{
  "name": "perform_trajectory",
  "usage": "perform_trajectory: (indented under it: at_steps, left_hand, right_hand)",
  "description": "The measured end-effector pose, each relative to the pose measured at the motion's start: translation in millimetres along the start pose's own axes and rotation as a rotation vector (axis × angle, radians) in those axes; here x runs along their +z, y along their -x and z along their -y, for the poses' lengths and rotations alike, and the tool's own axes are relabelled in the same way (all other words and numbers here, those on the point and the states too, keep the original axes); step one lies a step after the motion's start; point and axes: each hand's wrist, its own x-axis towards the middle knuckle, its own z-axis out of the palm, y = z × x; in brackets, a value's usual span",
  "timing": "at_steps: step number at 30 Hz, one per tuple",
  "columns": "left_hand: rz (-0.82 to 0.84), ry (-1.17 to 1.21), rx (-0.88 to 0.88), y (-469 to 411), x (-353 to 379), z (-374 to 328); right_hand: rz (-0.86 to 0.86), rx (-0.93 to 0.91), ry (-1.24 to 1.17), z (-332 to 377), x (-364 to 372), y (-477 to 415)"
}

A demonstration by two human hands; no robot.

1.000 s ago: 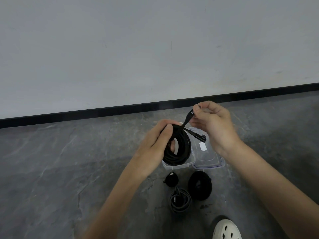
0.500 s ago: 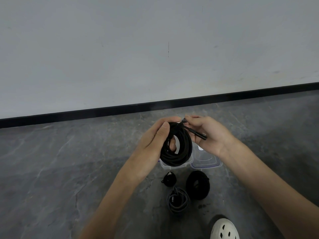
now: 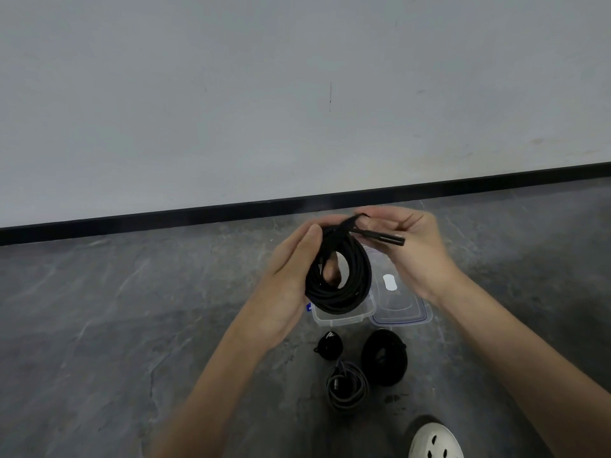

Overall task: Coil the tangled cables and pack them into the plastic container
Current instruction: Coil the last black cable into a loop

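My left hand grips the black coil over the container. My right hand pinches its tail, and the plug lies across the palm.

A: What is hiding here?
B: The black coil is covering most of the plastic container, leaving only its six o'clock rim showing. The right hand is blurring and overlapping the lid.
A: And at the edges?
B: The bottom edge is cutting off the white shoe at five o'clock, and both forearms.
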Motion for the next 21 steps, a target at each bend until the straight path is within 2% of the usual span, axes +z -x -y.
perform_trajectory:
  at_steps: [2,5,10,16,21]
  left_hand:
    - [0.030,-0.001,0.002,1,3,1]
    - [0.028,-0.001,-0.003,1,3,1]
    - [-0.154,-0.110,0.008,-5,-9,0]
    - [-0.278,-0.204,-0.016,-8,-11,6]
    - [-0.362,-0.449,-0.002,-11,-11,9]
  right_hand:
    - [-0.012,-0.055,0.098,-4,9,5]
    - [0.080,-0.036,0.250,-14,18,13]
    - [0.242,0.009,0.284,-19,26,19]
    - [0.345,0.064,0.254,-15,17,23]
    - [0.430,0.218,0.008,-17,19,26]
